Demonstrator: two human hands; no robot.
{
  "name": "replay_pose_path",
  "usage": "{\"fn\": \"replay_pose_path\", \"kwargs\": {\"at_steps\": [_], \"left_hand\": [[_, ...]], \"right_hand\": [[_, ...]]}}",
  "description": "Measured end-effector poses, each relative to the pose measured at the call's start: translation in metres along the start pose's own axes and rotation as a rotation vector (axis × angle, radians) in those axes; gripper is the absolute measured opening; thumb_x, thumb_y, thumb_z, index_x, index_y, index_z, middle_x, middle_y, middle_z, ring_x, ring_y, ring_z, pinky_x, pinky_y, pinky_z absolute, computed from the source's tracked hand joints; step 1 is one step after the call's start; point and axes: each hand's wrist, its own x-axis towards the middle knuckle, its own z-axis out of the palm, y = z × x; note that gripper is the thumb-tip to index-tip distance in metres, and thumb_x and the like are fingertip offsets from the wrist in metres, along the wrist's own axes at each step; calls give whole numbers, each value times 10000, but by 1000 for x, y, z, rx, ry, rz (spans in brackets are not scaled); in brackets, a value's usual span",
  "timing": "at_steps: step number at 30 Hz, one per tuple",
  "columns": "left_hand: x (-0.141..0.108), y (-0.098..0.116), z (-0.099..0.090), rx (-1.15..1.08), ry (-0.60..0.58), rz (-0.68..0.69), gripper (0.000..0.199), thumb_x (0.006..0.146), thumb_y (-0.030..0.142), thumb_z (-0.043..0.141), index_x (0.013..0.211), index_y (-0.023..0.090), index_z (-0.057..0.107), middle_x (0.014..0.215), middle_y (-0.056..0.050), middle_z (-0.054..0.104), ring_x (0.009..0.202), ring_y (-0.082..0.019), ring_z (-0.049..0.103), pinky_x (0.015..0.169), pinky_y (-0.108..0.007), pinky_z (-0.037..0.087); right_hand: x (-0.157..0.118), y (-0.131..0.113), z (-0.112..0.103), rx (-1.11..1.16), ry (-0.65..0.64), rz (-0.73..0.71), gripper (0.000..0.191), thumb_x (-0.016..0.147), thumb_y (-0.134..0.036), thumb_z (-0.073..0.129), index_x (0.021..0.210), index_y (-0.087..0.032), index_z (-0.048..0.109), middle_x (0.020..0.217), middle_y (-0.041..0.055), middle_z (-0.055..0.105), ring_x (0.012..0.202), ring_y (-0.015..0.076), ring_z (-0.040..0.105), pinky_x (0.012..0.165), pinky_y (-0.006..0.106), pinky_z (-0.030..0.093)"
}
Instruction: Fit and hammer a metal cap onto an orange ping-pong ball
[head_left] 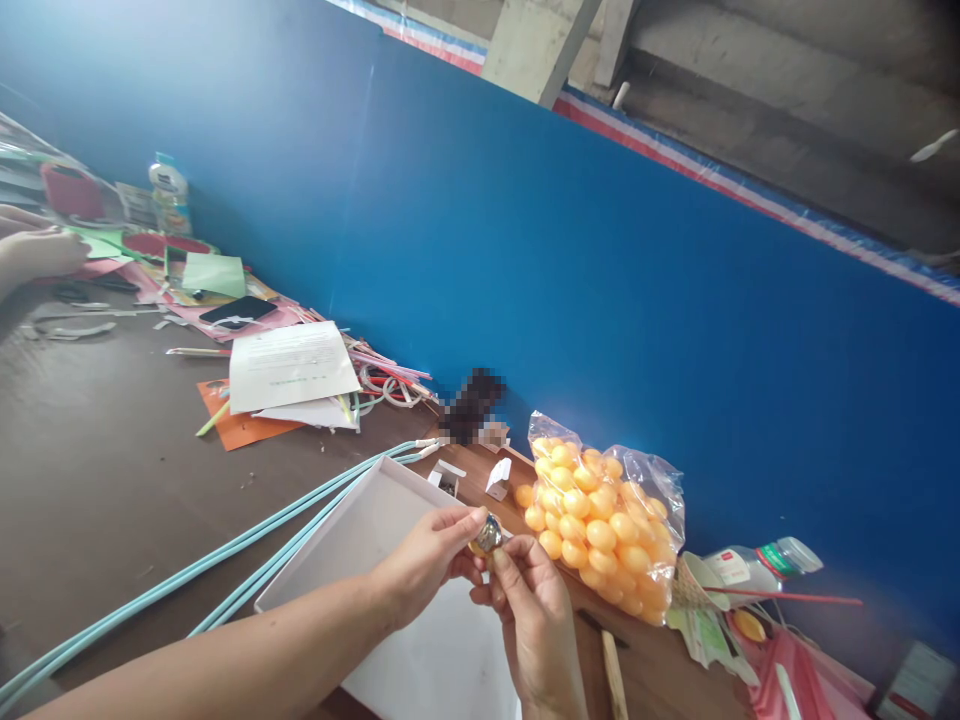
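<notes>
Between my two hands is a small shiny silver and gold round piece [489, 535]; its exact kind I cannot make out. My left hand [427, 560] pinches it from the left with thumb and fingers. From the lower right, the thumb and fingertips of my right hand [531, 600] close on its lower edge. Both hands are above a shallow white box [360, 540], which my forearm and hands partly cover. Just beyond lie a small open carton [448, 477] and a crumpled white paper piece [498, 478].
A clear bag of orange balls [600, 520] stands right of my hands. Pale blue tubes [247, 550] cross the brown table. Papers [292, 365], a phone [238, 312] and straws lie left, near another person's hand [41, 250]. A blue partition [487, 220] rises behind; a bottle [757, 565] lies right.
</notes>
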Motion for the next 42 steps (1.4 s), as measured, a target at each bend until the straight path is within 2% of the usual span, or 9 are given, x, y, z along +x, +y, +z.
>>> {"fn": "replay_pose_path", "kwargs": {"at_steps": [7, 10, 15, 20, 29, 35, 39, 42], "left_hand": [[0, -2, 0, -45, -11, 4, 369, 828, 435, 520, 757, 85, 611, 624, -24, 511, 551, -92, 489, 546, -224, 406], [1, -4, 0, -128, -7, -31, 389, 830, 455, 504, 763, 87, 610, 602, -24, 517, 511, -94, 501, 519, -223, 395], [2, -4, 0, -161, -60, -29, 398, 843, 448, 476, 757, 82, 605, 641, -60, 559, 570, -161, 604, 517, -234, 393], [1, -6, 2, -142, -63, -24, 394, 847, 445, 472, 758, 85, 607, 595, -41, 530, 531, -154, 579, 510, -256, 403], [1, -8, 0, -81, -14, -2, 355, 813, 439, 538, 747, 96, 598, 605, -22, 519, 503, -105, 507, 506, -245, 395], [2, -7, -1, -133, -10, -40, 381, 791, 471, 558, 723, 98, 596, 625, -41, 552, 536, -96, 504, 524, -218, 407], [8, -11, -7, -139, 133, -79, 351, 767, 444, 606, 771, 93, 614, 777, -79, 609, 587, -86, 527, 579, -205, 460], [10, -14, -10, -143, 203, -116, 342, 749, 441, 629, 776, 101, 608, 783, -75, 611, 565, -79, 528, 567, -202, 477]], "right_hand": [[2, 6, -5, 26, -30, 9, 142, 821, -306, 611, 826, -184, 539, 681, -15, 602, 628, 99, 533, 594, 244, 469], [2, 6, -2, 80, -44, 0, 126, 834, -295, 593, 817, -183, 536, 660, -26, 571, 610, 88, 501, 590, 236, 457], [2, 4, 4, 175, -63, -25, 188, 887, -314, 503, 763, -173, 517, 625, -35, 497, 583, 72, 453, 557, 209, 427], [3, 5, 3, 123, -21, -2, 157, 846, -322, 572, 802, -182, 516, 628, -35, 518, 588, 78, 472, 532, 202, 422], [3, 5, 1, -34, 0, -29, 212, 815, -372, 603, 830, -186, 502, 659, -25, 579, 535, 78, 483, 530, 245, 474], [0, 0, 4, -154, -2, -102, 225, 849, -406, 532, 823, -185, 503, 690, -6, 582, 610, 123, 543, 566, 267, 491], [-10, -22, 0, -326, 115, -177, 274, 846, -454, 503, 830, -183, 534, 702, -10, 566, 552, 105, 516, 571, 256, 485], [-22, -36, -20, -587, 228, -182, 296, 808, -480, 534, 859, -190, 560, 722, 9, 598, 562, 131, 554, 591, 263, 478]]}}
